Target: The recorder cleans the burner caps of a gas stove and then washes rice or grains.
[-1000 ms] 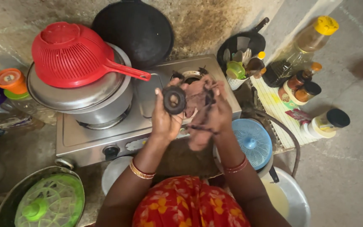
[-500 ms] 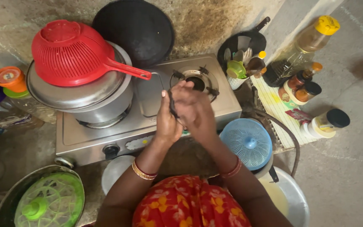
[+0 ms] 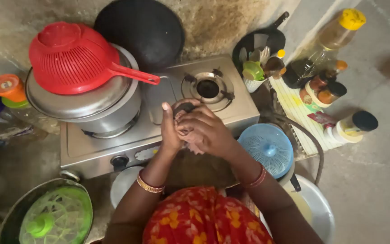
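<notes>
My left hand (image 3: pixel 169 132) and my right hand (image 3: pixel 206 129) are pressed together over the front of a steel two-burner gas stove (image 3: pixel 95 144). Between them they hold a small dark round burner part (image 3: pixel 184 107); only its top edge shows above my fingers. The right hand's fingers fold over it, and the left palm backs it with the thumb upright. Just beyond my hands, the stove's right burner (image 3: pixel 207 88) is uncovered. A gold bangle is on my left wrist and a red one on my right.
A lidded steel pot (image 3: pixel 91 106) with a red colander (image 3: pixel 71 58) on top fills the left burner. A black pan (image 3: pixel 143 29) leans behind. Jars and bottles (image 3: pixel 326 86) stand right, a blue strainer lid (image 3: pixel 267 147) near my right arm, a green strainer (image 3: pixel 55 219) bottom left.
My hands held the dark ring open over the right burner a second ago. They have since drawn back toward the stove's front and closed tightly around it, uncovering the burner.
</notes>
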